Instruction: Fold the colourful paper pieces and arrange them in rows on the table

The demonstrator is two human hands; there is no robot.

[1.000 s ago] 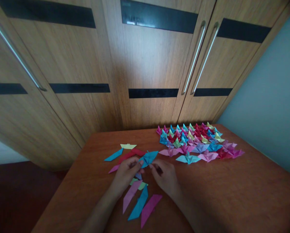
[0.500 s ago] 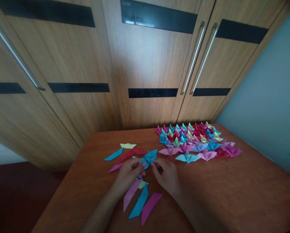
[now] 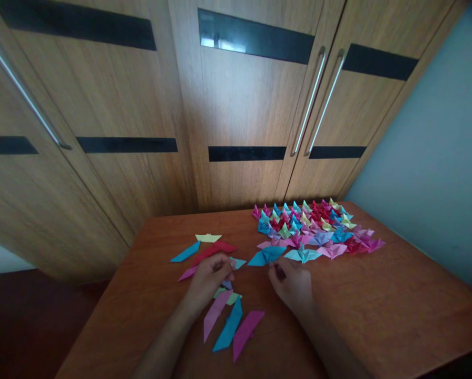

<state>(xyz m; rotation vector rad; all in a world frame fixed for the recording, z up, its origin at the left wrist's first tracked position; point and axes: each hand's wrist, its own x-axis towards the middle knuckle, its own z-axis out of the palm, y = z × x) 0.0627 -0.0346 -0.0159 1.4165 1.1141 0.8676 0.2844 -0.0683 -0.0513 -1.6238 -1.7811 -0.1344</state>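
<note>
A blue origami crane (image 3: 266, 256) with its wings spread sits at the left end of the front row of finished cranes. The thumb and fingers of my right hand (image 3: 292, 284) are closed at its near edge. My left hand (image 3: 209, 278) is curled with its fingertips together, beside a light blue folded paper piece (image 3: 238, 262). Its fingers hide part of that piece, and I cannot make out whether they grip it. Below the left fingers lie a pale green folded piece (image 3: 234, 299) and a pink folded strip (image 3: 217, 315).
Rows of colourful paper cranes (image 3: 303, 223) stand at the back right of the wooden table (image 3: 362, 310). Flat folded pieces, including a blue one (image 3: 228, 327), a magenta one (image 3: 247, 334) and a yellow one (image 3: 208, 238), lie on the left. A wooden wardrobe (image 3: 239, 105) rises behind.
The blue crane has moved right from between both hands to the front row, its wings now spread wider. My right hand went with it; the left let go of it and stayed left.
</note>
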